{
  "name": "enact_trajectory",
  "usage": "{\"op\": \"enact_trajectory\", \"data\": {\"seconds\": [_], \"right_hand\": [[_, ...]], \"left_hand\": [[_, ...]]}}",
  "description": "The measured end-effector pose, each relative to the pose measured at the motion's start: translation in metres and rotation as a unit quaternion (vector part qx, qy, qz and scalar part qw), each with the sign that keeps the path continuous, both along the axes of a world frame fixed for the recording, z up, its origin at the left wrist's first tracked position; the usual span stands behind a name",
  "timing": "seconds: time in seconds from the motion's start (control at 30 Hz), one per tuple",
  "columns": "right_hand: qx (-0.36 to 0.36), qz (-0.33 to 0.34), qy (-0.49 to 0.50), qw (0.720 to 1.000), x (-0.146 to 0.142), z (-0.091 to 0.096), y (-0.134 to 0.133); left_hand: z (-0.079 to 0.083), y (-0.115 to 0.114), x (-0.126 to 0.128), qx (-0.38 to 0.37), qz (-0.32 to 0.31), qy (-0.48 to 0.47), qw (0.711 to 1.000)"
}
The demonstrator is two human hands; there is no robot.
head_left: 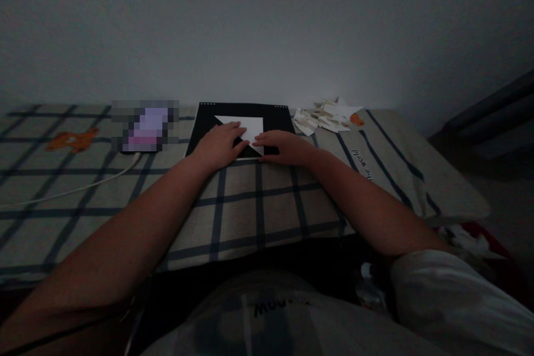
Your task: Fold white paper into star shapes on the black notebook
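Observation:
A white folded paper triangle [247, 125] lies on a black pad [275, 115] at the far middle of the checked cloth. My left hand [219, 146] rests flat on the paper's left part, fingers stretched toward the middle. My right hand [284, 146] lies flat on the pad just right of it, its fingertips pressing the paper's lower right edge. Both hands press down and hold nothing up.
A pile of torn paper scraps [327, 116] sits right of the pad. A blurred pinkish object [145, 125] lies to the left, with a white cable [70, 189] running from it. The checked cloth [258, 206] covers the surface against a plain wall.

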State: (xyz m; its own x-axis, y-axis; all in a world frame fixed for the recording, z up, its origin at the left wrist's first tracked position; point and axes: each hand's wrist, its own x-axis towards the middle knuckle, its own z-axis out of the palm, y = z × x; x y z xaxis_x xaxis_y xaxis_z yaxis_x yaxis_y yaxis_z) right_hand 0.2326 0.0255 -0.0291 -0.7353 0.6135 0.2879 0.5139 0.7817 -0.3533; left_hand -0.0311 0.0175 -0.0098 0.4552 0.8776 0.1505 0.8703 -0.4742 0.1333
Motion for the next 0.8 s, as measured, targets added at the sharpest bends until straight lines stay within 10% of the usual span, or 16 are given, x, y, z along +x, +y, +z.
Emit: {"op": "enact_trajectory", "data": {"seconds": [0.37,0.8], "right_hand": [[0.029,-0.050,-0.003,0.998,-0.004,0.010,-0.001],[-0.014,-0.193,0.300,0.934,0.001,0.021,-0.001]], "left_hand": [[0.006,-0.003,0.003,0.000,0.011,-0.016,1.000],[0.006,0.005,-0.003,0.092,0.014,-0.210,0.973]]}}
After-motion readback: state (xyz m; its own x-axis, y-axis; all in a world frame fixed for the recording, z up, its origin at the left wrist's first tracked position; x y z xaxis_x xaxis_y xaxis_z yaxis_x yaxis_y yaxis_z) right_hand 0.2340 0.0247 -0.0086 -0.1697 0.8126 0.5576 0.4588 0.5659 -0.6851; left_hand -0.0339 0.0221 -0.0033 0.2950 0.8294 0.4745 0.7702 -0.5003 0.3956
